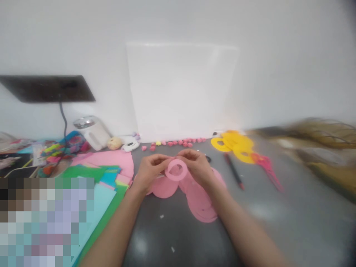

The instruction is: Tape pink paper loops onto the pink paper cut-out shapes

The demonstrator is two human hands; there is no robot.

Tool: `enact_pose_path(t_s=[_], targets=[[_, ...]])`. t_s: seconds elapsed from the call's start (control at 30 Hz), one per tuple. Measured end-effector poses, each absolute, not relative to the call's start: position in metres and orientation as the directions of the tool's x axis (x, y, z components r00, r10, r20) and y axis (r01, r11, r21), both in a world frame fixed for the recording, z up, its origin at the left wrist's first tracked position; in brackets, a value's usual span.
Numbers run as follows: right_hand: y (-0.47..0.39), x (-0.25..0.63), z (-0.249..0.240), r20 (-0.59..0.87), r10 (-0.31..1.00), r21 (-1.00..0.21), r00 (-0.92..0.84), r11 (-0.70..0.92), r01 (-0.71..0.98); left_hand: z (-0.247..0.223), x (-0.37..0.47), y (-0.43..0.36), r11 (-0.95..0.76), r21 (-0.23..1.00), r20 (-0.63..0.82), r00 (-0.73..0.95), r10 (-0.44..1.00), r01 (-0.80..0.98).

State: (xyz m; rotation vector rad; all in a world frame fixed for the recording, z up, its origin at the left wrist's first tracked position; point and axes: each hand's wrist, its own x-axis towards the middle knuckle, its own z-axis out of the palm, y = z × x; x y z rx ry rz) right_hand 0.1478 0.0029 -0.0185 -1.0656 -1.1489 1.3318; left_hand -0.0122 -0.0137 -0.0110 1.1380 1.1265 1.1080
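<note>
A pink paper ring (176, 178) hangs at the middle of the table, pinched along its upper edge from both sides. My left hand (150, 168) is closed, thumb and fingers together at the ring's upper left. Opposite it, my right hand (198, 167) is closed too, its fingertips meeting the ring's upper right. Just what the fingertips cover is hidden. Beneath the hands lie several pink paper discs (165, 188), with a further overlapping stack of pink discs (201, 207) under my right wrist.
Yellow paper rings (236, 142), pink scissors (268, 170) and a dark pencil (235, 172) lie to the right. Small pink pieces (185, 142) line the back. At left are coloured paper sheets (96, 200), a white device (93, 133) and a dark panel (47, 89).
</note>
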Motion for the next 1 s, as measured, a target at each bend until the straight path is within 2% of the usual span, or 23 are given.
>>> enact_pose_path(t_s=[0.33,0.8,1.0], targets=[[0.0025,0.1490,-0.0193,0.053,0.980,-0.982,-0.193,0.016,-0.191,-0.0131,-0.0128,-0.0126,0.058,0.997,-0.053,0.081,0.995,-0.056],[0.0028,0.1480,-0.0178,-0.001,0.996,-0.988,-0.084,-0.014,-0.151,-0.0091,-0.0111,-0.0139,0.105,0.993,-0.100,0.091,0.991,-0.047],[0.0028,0.1480,-0.0190,0.002,0.995,-0.987,-0.098,-0.014,-0.158,-0.0108,-0.0119,-0.0133,0.069,0.996,-0.065,0.069,0.995,-0.055]])
